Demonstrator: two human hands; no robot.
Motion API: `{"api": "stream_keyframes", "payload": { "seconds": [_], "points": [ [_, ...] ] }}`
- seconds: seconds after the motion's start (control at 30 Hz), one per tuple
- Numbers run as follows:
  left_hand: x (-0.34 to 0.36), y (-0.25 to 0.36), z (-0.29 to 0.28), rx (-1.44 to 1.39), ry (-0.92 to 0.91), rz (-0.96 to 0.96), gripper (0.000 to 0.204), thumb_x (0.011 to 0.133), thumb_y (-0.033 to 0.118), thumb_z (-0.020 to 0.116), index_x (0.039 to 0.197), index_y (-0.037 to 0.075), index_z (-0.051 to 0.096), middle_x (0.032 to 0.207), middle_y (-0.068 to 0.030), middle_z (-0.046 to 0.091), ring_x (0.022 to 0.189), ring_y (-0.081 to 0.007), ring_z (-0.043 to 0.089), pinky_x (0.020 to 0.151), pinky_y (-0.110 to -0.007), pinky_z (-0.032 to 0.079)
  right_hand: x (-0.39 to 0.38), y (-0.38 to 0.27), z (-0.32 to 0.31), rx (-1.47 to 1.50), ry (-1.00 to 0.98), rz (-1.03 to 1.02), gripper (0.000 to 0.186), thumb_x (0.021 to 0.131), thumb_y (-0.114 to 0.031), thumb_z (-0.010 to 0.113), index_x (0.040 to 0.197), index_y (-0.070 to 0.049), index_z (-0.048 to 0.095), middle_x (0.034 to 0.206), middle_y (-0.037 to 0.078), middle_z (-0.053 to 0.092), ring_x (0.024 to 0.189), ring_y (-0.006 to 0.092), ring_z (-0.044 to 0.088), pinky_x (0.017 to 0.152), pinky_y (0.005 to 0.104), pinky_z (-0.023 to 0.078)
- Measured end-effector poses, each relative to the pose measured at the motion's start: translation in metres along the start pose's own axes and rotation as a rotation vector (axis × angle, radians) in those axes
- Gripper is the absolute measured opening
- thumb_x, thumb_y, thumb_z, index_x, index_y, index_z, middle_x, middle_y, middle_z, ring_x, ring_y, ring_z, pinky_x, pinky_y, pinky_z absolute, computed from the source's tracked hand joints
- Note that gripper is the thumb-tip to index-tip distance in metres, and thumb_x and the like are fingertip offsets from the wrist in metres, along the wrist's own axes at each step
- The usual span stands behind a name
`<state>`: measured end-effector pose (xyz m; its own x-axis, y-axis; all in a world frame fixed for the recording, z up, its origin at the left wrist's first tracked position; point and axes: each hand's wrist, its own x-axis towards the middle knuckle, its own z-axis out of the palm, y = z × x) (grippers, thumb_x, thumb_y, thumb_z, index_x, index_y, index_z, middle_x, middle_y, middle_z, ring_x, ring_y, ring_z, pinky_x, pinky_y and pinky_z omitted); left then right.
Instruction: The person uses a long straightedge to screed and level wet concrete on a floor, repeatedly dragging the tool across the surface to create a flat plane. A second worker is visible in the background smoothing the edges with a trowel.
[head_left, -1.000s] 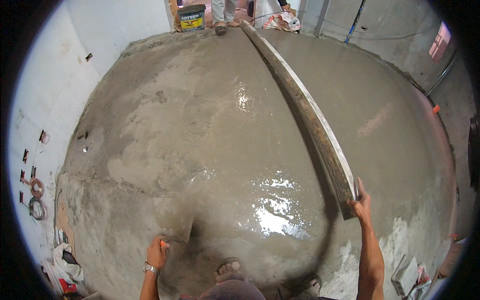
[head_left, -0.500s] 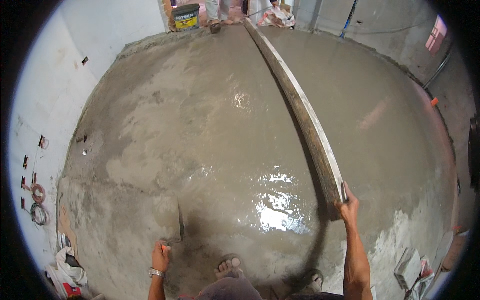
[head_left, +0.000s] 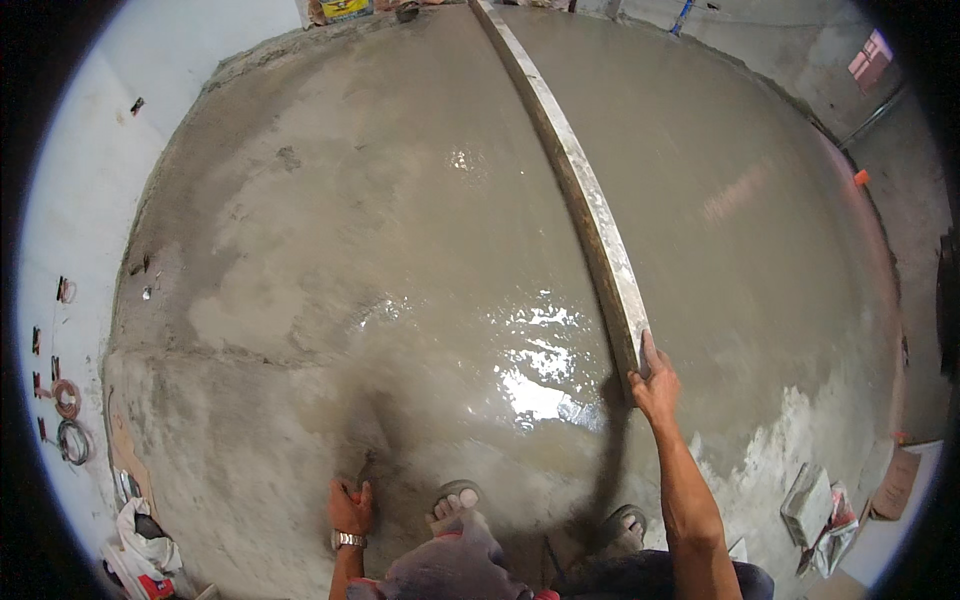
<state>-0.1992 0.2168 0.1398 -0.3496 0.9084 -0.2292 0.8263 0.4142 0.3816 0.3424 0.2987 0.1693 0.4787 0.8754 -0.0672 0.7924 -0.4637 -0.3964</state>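
A long screed board lies across wet grey cement, running from the far edge toward me. My right hand is closed around its near end, thumb and fingers on either side. My left hand, with a metal-banded watch at the wrist, is low over the floor, left of my feet. Its fingers are curled on a trowel, whose blade is smeared by motion and blends with the cement.
My sandalled feet stand on the near cement. At lower right lie a grey block and a cardboard box. A white sack lies at lower left. Coiled wires hang from the left wall; a bucket stands at the far edge.
The near end of the screed board and my right hand have shifted left. My left hand has come slightly right with the trowel. The view has tilted down, cutting off the far doorway.
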Motion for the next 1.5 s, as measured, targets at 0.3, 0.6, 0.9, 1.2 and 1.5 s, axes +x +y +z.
{"api": "stream_keyframes", "payload": {
  "seconds": [0.3, 0.6, 0.9, 1.2, 1.5],
  "points": [
    [0.005, -0.028, 0.019, 0.076, 0.075, 0.08, 0.036, 0.078, 0.03, 0.07, 0.096, 0.005, 0.051, 0.058, -0.012, 0.058, 0.056, -0.0335, 0.059, 0.056, -0.043, 0.046, 0.014, -0.039, -0.008, -0.043, -0.192, 0.045, 0.096, 0.076, -0.019, 0.068, 0.148, -0.032, 0.006, 0.123, 0.032, 0.049, 0.103, 0.0474, 0.057, 0.087, 0.0493, 0.049],
    [0.004, -0.018, 0.016, -0.034, 0.111, 0.141, 0.033, 0.078, 0.028, 0.07, 0.096, 0.007, 0.052, 0.053, -0.0098, 0.055, 0.05, -0.0306, 0.059, 0.052, -0.042, 0.046, 0.013, -0.037, 0.017, -0.138, -0.078, -0.044, 0.097, 0.076, -0.021, 0.07, 0.148, -0.031, 0.006, 0.108, 0.028, 0.054, 0.094, 0.0446, 0.059, 0.081, 0.0495, 0.049],
    [0.006, -0.028, 0.025, 0.098, 0.197, 0.251, 0.038, 0.079, 0.03, 0.069, 0.104, 0.005, 0.055, 0.077, -0.0176, 0.063, 0.068, -0.0372, 0.062, 0.062, -0.045, 0.047, 0.026, -0.05, 0.019, -0.06, -0.087, -0.061, 0.096, 0.075, -0.014, 0.069, 0.149, -0.026, 0.009, 0.109, 0.024, 0.051, 0.094, 0.0395, 0.058, 0.08, 0.0472, 0.049],
    [0.005, -0.026, 0.022, 0.11, 0.125, 0.204, 0.038, 0.076, 0.027, 0.072, 0.101, 0.006, 0.054, 0.072, -0.0144, 0.061, 0.067, -0.0352, 0.06, 0.063, -0.045, 0.046, 0.048, -0.066, 0.025, 0.012, 0.003, -0.052, 0.093, 0.076, -0.013, 0.069, 0.148, -0.025, 0.012, 0.117, 0.027, 0.049, 0.104, 0.0424, 0.055, 0.086, 0.0471, 0.047],
    [0.001, -0.015, 0.017, 0.071, 0.158, 0.194, 0.035, 0.074, 0.025, 0.073, 0.097, 0.006, 0.055, 0.063, -0.0123, 0.058, 0.061, -0.0343, 0.059, 0.058, -0.044, 0.046, 0.028, -0.06, 0.024, -0.016, -0.087, -0.097, 0.089, 0.077, -0.014, 0.068, 0.148, -0.024, 0.016, 0.114, 0.029, 0.048, 0.097, 0.044, 0.057, 0.083, 0.0463, 0.048]
  ]
}}
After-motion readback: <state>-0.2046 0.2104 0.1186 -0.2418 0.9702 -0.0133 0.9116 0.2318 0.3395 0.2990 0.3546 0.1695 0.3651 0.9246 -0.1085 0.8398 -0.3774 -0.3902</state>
